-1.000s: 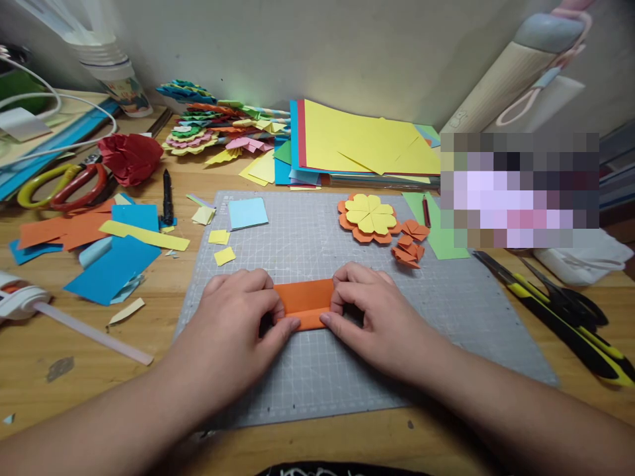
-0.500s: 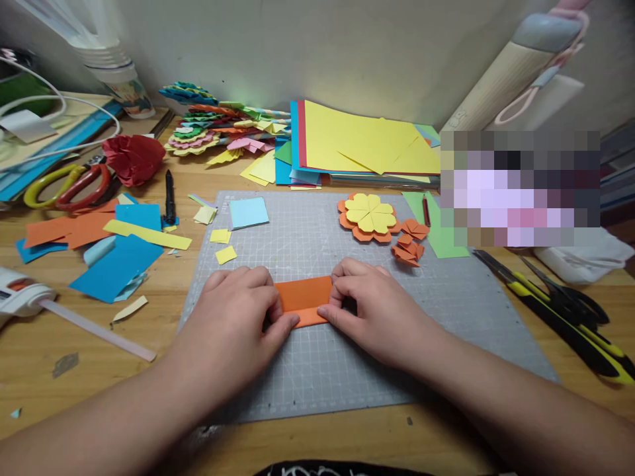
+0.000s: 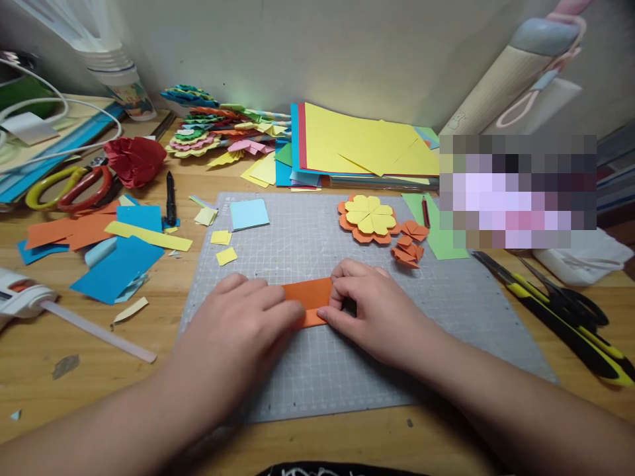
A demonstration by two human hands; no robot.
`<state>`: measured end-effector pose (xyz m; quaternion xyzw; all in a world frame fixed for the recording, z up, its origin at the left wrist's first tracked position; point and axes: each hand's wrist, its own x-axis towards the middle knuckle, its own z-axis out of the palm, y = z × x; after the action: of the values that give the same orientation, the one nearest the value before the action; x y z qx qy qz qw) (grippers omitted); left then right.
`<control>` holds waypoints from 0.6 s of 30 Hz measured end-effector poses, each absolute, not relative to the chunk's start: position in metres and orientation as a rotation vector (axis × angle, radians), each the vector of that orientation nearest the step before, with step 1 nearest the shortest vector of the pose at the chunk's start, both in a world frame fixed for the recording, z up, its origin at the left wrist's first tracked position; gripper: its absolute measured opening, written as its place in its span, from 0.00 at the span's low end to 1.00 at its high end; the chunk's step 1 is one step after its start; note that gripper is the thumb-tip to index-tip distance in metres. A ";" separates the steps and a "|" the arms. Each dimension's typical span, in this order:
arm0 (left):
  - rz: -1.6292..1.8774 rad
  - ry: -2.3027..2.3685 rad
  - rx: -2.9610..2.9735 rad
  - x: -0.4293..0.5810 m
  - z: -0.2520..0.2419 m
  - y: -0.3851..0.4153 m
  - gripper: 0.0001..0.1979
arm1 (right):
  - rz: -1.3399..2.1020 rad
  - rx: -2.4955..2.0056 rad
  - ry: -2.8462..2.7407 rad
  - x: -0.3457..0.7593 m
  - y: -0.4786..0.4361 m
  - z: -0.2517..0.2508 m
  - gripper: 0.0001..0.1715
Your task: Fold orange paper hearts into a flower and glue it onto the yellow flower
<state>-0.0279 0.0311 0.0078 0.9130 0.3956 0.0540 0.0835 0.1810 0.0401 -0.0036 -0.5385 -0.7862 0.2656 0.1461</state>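
Observation:
A folded piece of orange paper (image 3: pixel 308 294) lies on the grey cutting mat (image 3: pixel 377 350), with a narrow strip turned up along its near edge. My right hand (image 3: pixel 372 307) pinches its right end, thumb on the strip and fingers curled behind. Over the left end, my left hand (image 3: pixel 248 317) is bent, slightly blurred, its index finger pressing on the fold; its thumb is hidden. Beyond the right hand sit a yellow and orange paper flower (image 3: pixel 370 215) and small folded orange pieces (image 3: pixel 409 251).
Blue sticky notes (image 3: pixel 249 214) and yellow paper squares (image 3: pixel 226 256) lie on the mat. To the right are a utility knife (image 3: pixel 560 324) and black scissors (image 3: pixel 575 297). At left are paper scraps (image 3: pixel 119 264) and a glue gun (image 3: pixel 22 294). Coloured sheets (image 3: pixel 362 139) lie behind.
My left hand has shifted slightly right along the fold, its index finger now over the strip where the thumb was. My right hand holds still.

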 end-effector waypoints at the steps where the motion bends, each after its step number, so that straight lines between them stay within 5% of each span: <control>1: 0.128 1.115 2.750 -0.028 0.008 0.029 0.09 | 0.766 -1.549 -2.263 0.181 0.040 -0.004 0.14; 18: -0.080 1.092 2.690 -0.028 0.011 0.028 0.19 | 0.775 -1.528 -2.293 0.182 0.040 -0.003 0.13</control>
<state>-0.0276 0.0277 0.0105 0.9197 0.3733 -0.0273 0.1185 0.1816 0.0400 -0.0034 -0.5288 -0.7932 0.2681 0.1392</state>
